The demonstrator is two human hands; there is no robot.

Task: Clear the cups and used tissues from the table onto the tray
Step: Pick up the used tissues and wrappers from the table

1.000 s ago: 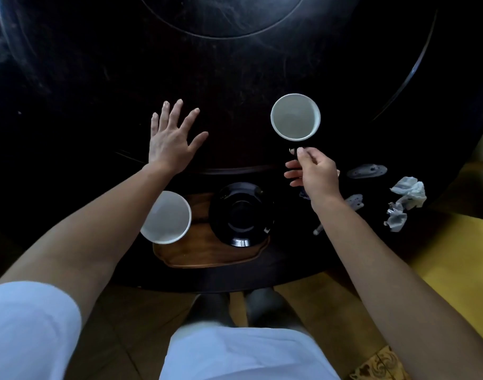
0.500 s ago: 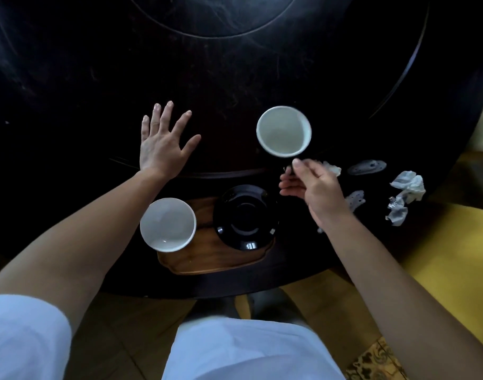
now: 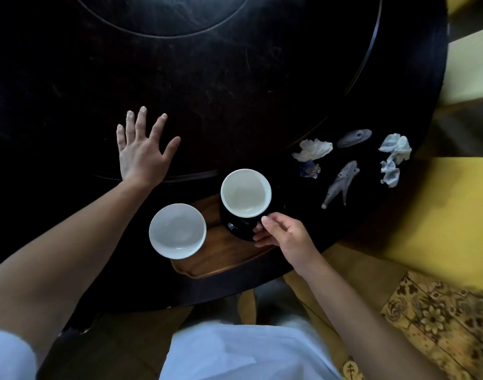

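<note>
Dark round table [image 3: 234, 91] with a ring line in its top, wooden tray [image 3: 226, 253] at the near edge, crumpled tissues [image 3: 314, 150] and [image 3: 395, 148] to the right, two grey fish-shaped rests [image 3: 354, 138], [image 3: 341, 185] between them, left hand [image 3: 143, 154] spread flat on the top

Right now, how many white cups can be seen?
2. One white cup rests at the wooden tray's left end; the other cup, held by the right hand, is over the black saucer. None seems hidden.
</note>
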